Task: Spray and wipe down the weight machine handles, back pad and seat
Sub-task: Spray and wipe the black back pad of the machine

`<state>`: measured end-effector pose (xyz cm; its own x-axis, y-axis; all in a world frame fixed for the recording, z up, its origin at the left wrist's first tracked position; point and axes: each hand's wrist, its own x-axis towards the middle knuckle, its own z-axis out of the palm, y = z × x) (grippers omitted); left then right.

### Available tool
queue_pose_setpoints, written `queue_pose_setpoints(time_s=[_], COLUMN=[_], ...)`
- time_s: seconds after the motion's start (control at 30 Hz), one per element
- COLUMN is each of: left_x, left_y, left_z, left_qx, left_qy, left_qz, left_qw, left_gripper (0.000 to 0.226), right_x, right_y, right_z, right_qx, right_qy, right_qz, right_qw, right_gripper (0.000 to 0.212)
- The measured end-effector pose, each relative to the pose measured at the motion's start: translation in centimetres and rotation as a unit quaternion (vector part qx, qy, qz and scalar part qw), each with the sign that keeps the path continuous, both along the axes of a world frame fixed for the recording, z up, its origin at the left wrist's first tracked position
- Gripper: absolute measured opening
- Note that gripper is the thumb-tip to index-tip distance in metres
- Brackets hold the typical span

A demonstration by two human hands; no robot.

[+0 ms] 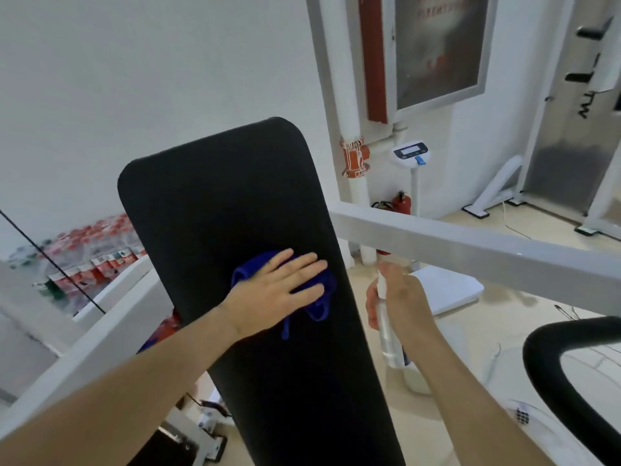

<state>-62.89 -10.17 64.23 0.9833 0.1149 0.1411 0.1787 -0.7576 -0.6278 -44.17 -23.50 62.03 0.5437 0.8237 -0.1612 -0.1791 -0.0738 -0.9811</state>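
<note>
Far to the left of the back pad point(235, 203), many packs of bottles with red caps point(90, 253) sit stacked low against the white wall. A thin black cable point(50, 260) runs slanting in front of them. A white frame bar point(100, 334) goes from the low left corner up to the pad's left edge.

The back pad is long, black and tilted, and it fills the middle. The left hand point(279, 290) lies flat on the pad, near its middle, with the fingers spread out. It is not gripping; the open palm presses a blue cloth point(322, 297) down on the pad. Parts of the cloth stick out above and below the fingers.

Just to the right of the pad, the right hand point(400, 304) is closed around a clear spray bottle point(389, 331). The bottle stands up, apart from the pad, with its white top above the fingers.

A grey bar point(470, 250) goes from the pad's right edge off to the right. Behind it, further from the pad, stand a white scale with a small screen point(410, 151) and a red fire extinguisher point(401, 203). Low and far right of the pad curves a black handle point(551, 371).
</note>
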Motion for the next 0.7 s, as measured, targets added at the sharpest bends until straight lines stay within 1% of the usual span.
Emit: queue_pose_setpoints(time_s=[0.03, 0.07, 0.13, 0.17, 0.2, 0.23, 0.27, 0.3, 0.33, 0.37, 0.4, 0.47, 0.5, 0.53, 0.6, 0.7], left_x=[1.4, 2.7, 5.4, 6.6, 7.3, 7.7, 7.8, 7.3, 6.6, 5.7, 4.9, 3.3, 2.7, 2.2, 1.4, 1.3], left_y=[0.2, 0.4, 0.4, 0.2, -0.3, -1.1, -2.1, -3.1, -4.1, -4.7, -4.8, -3.9, -3.5, -2.8, -1.3, 0.0], left_z=[1.5, 2.9, 3.9, 3.2, 2.0, 0.1, -2.7, -5.6, -8.1, -10.1, -11.8, -12.8, -12.1, -10.5, -6.1, -0.5], left_qx=[0.008, 0.017, -0.004, -0.033, -0.051, -0.062, -0.070, -0.084, -0.092, -0.094, -0.096, -0.090, -0.066, -0.037, 0.002, 0.046], left_qy=[-0.049, -0.104, -0.212, -0.243, -0.242, -0.199, -0.109, 0.007, 0.120, 0.199, 0.239, 0.250, 0.224, 0.177, 0.070, -0.073], left_qz=[0.018, 0.035, 0.062, 0.073, 0.077, 0.067, 0.049, 0.040, 0.040, 0.036, 0.019, -0.021, -0.043, -0.054, -0.029, 0.016], left_qw=[0.999, 0.994, 0.975, 0.967, 0.966, 0.976, 0.990, 0.996, 0.988, 0.975, 0.966, 0.964, 0.971, 0.982, 0.997, 0.996], left_gripper=[0.073, 0.067, 0.048, 0.043, 0.042, 0.045, 0.053, 0.064, 0.073, 0.078, 0.079, 0.077, 0.077, 0.077, 0.071, 0.065], right_x=[0.1, 0.2, 0.5, 0.5, 0.5, 0.4, 0.4, 0.4, 0.5, 0.7, 1.0, 1.5, 1.6, 1.7, 1.7, 1.0], right_y=[-0.1, -0.1, -0.1, -0.2, -0.2, -0.3, -0.4, -0.5, -0.7, -0.9, -1.3, -2.2, -2.8, -3.1, -3.7, -4.1], right_z=[-0.2, -0.3, -0.8, -1.3, -1.6, -1.8, -2.3, -2.8, -3.3, -3.9, -4.5, -5.6, -6.1, -6.5, -7.0, -7.6], right_qx=[0.000, -0.002, -0.004, 0.003, 0.011, 0.015, 0.013, 0.006, -0.002, -0.013, -0.026, -0.045, -0.053, -0.059, -0.076, -0.106], right_qy=[0.002, 0.007, 0.010, 0.014, 0.020, 0.032, 0.039, 0.039, 0.030, 0.017, 0.005, 0.003, 0.017, 0.021, 0.011, -0.004], right_qz=[-0.005, -0.010, -0.017, -0.021, -0.024, -0.029, -0.036, -0.039, -0.033, -0.023, -0.016, -0.013, -0.016, -0.017, -0.005, 0.030], right_qw=[1.000, 1.000, 1.000, 1.000, 0.999, 0.999, 0.999, 0.998, 0.999, 0.999, 1.000, 0.999, 0.998, 0.998, 0.997, 0.994], right_gripper=[0.064, 0.065, 0.066, 0.066, 0.066, 0.065, 0.064, 0.063, 0.063, 0.064, 0.066, 0.067, 0.067, 0.065, 0.064, 0.068])
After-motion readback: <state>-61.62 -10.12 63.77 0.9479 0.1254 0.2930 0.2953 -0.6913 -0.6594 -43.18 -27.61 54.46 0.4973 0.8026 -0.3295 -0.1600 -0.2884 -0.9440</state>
